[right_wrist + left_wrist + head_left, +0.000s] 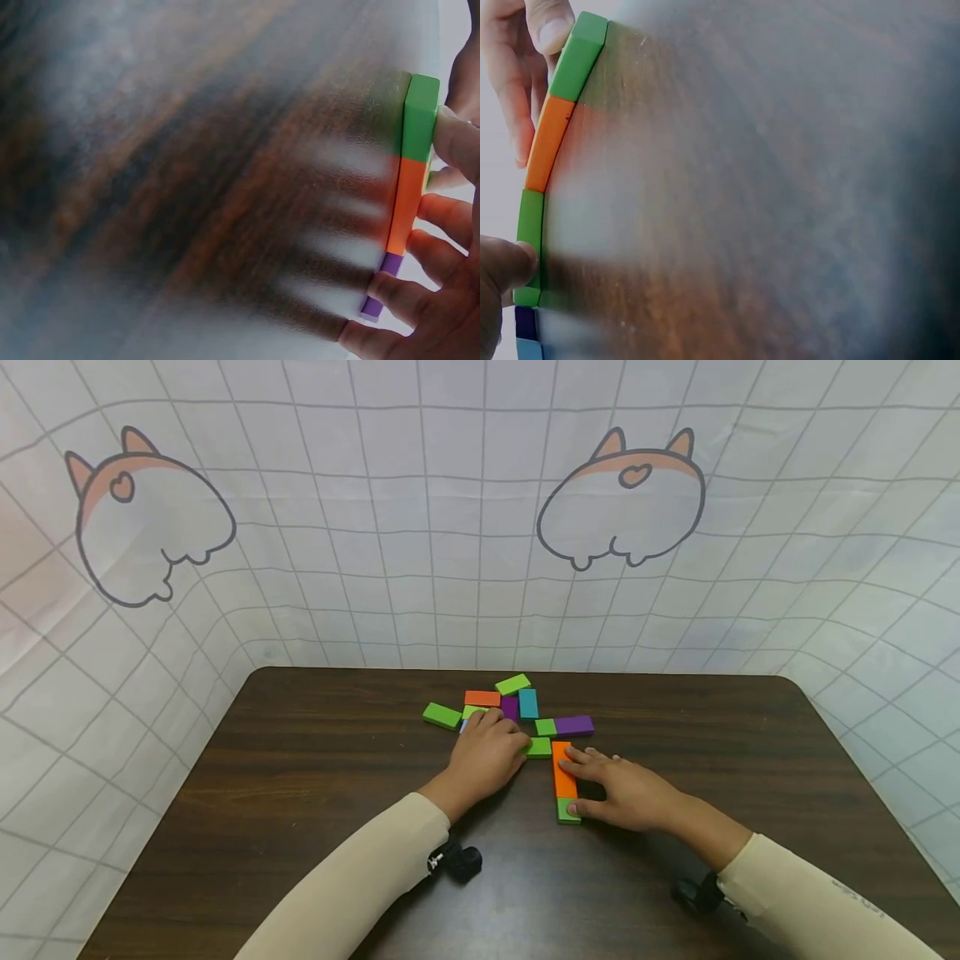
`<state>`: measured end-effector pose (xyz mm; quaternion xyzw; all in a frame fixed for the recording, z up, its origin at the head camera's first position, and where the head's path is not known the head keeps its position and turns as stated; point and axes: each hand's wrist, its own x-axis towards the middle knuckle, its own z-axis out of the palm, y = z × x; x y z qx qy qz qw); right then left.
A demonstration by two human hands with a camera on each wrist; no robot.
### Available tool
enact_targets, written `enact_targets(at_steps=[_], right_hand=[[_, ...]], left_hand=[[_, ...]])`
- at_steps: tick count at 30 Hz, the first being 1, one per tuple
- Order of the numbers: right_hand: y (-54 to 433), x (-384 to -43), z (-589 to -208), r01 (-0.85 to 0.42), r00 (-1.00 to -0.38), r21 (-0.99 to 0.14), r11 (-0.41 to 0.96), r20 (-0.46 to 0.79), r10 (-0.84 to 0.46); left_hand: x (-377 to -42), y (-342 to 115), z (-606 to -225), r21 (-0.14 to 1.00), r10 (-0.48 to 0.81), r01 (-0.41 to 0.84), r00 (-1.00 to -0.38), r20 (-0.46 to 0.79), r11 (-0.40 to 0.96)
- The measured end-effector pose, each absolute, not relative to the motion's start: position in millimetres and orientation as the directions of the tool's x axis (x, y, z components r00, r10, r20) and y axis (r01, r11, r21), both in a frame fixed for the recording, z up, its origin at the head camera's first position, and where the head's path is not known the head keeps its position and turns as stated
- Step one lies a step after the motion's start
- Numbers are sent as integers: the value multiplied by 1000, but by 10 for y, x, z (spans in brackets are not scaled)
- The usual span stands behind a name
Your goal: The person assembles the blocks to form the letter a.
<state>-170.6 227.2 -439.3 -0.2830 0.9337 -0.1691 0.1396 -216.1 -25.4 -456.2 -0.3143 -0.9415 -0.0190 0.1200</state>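
Observation:
My left hand (483,752) bends over the near side of the block group, its fingers at a green block (538,747). In the left wrist view its thumb (510,262) lies against that block's side. My right hand (626,789) has its fingers spread. Its fingertips touch an orange block (564,768), and its thumb rests at a green block (567,811) joined end to end with the orange one. These two form a straight row pointing toward me. In the right wrist view, fingers lie along the orange block (409,202) and near a purple block (384,285).
Beyond my hands lie a green block with a purple block (574,726), a teal block (528,704), a red-orange block (482,698) and several green blocks (442,716). All are on the dark wooden table (300,827). A white grid-patterned curtain (480,527) stands behind it.

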Motion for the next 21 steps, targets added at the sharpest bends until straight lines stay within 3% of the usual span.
enact_targets(at_steps=[21], right_hand=[[2252, -1738, -4359, -484, -802, -384, 786, -166, -574]], left_hand=[[-2193, -247, -4593, -34, 593, 605, -766, 249, 795]])
